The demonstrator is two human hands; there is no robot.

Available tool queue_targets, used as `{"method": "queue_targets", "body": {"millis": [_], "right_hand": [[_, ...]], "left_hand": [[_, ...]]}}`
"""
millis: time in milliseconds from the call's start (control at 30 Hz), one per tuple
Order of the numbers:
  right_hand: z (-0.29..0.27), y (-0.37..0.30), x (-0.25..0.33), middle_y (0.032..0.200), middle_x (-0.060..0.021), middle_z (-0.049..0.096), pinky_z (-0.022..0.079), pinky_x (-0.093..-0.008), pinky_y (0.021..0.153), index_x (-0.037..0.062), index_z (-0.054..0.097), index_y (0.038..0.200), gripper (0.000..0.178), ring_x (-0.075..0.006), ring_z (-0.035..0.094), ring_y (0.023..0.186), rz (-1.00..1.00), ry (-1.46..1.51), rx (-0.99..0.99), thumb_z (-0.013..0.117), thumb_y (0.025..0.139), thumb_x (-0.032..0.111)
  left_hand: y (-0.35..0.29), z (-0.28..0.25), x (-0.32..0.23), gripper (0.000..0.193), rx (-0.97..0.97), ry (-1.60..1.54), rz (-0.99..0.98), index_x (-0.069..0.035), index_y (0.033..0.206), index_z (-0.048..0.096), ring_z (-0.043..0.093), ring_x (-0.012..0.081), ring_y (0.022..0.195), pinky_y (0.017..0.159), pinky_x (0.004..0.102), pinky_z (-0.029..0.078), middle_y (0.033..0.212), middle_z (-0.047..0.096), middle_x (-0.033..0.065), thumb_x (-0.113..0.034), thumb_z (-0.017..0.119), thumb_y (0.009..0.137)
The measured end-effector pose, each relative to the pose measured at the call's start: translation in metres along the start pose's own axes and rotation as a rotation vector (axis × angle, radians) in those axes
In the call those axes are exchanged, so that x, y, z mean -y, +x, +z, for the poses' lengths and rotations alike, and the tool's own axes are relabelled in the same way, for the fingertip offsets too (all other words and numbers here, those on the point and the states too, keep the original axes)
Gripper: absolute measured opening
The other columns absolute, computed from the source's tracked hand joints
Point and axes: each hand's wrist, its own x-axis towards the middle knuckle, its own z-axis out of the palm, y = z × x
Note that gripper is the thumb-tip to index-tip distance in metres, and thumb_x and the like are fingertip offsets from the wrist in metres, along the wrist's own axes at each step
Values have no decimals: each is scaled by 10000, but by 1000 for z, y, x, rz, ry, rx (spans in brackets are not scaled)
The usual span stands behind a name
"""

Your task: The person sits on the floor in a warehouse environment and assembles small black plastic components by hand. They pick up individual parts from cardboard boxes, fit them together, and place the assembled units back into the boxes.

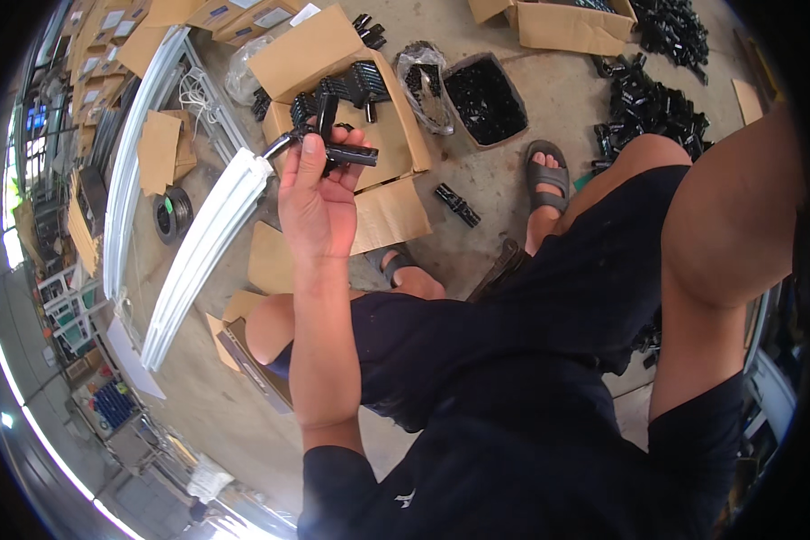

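My left hand point(319, 202) is raised palm up above an opened cardboard box point(396, 166). Its fingers are curled round several glossy black tubular pieces point(355, 155), which stick out in different directions between thumb and fingers. I cannot tell whether these pieces are joined. Inside the box, more black pieces point(366, 83) are stacked in rows at the far end. Another black piece point(457, 205) lies alone on the floor, right of the box. My right arm point(729, 225) is lifted at the right side, and its hand is out of the picture.
Piles of black pieces point(652, 112) lie at the upper right. A dark-filled bin point(486, 99) and a plastic bag point(426, 90) stand beside the box. Long white rails point(207, 243) are at the left, near a black wire spool point(173, 216). My sandalled feet point(546, 184) are close by.
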Motion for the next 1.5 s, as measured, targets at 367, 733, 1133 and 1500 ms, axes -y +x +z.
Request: {"method": "queue_targets", "body": {"millis": [367,733,1133,1500], "right_hand": [[24,40,-4,1062,-113,707,536,-357,798,64,676,1251,369,-248,651,890,-71,-24,176,714,926,234],[32,89,-2,1041,-103,721,535,-346,787,88,677,1261,344,-234,656,865,-59,-78,233,696,955,245],[-19,139,144,1019,-92,736,535,-334,776,114,677,1272,318,-218,662,838,-516,223,-232,677,988,257],[96,134,247,962,-139,718,566,-398,775,57,674,1237,326,-321,699,851,-523,565,214,734,916,68]], "left_hand": [[11,-10,-6,284,-10,-2,-16,-3,1268,588,679,308,1111,1020,463,558,1104,684,136,-174,633,1045],[23,-4,7,353,31,-17,-61,-1,1326,562,676,277,1051,1008,458,530,1033,692,117,-161,658,1026],[-26,-39,23,293,21,-57,63,-33,1308,611,710,279,1054,966,422,579,1111,712,121,-130,644,1033],[5,-7,-4,354,238,-247,-49,-53,1362,599,718,264,1048,945,406,581,1169,723,120,-132,660,1022]]}}
